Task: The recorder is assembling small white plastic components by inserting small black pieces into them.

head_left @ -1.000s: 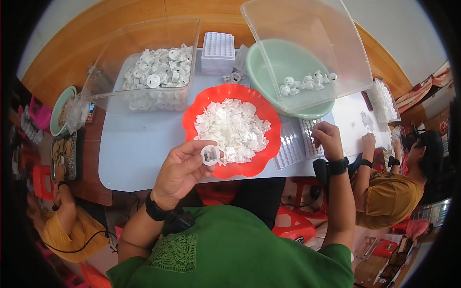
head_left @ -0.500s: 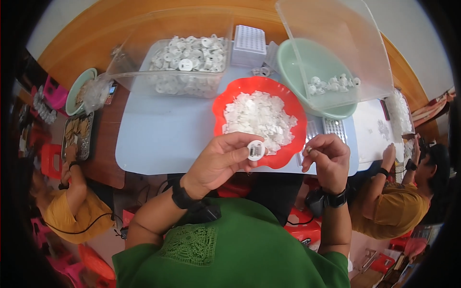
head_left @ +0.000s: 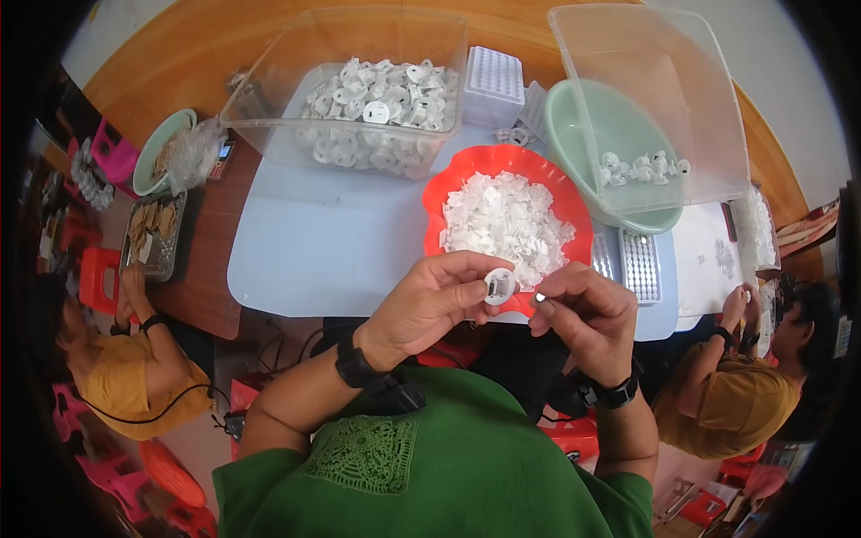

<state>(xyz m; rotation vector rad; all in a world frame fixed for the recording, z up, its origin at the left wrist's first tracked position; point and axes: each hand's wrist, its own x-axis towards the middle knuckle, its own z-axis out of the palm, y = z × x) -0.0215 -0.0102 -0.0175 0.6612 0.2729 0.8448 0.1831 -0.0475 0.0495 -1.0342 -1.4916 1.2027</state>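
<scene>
In front of the red scalloped bowl [head_left: 434, 202], my left hand [head_left: 417, 303] pinches a round white plastic part [head_left: 500, 286]. A rectangular recess shows in the part's face, turned toward me. Close to its right, my right hand [head_left: 596, 323] holds a small shiny metal disc [head_left: 539, 298], like a button cell, between thumb and forefinger. A narrow gap separates the disc from the white part. Loose translucent white plastic pieces [head_left: 507, 224] fill the bowl. To the right of the bowl lies a tray of round silver discs [head_left: 640, 269] in rows.
A clear bin [head_left: 269, 139] of round white parts stands at the back left, beside a white tray stack [head_left: 494, 85]. Another clear bin [head_left: 655, 45] tilts over a green basin [head_left: 560, 117], with several white parts inside. Co-workers sit on the left [head_left: 134, 386] and right [head_left: 744, 386].
My right hand has moved left, close to the white part, and the metal disc now shows at its fingertips. My left hand keeps hold of the part. The view has shifted slightly.
</scene>
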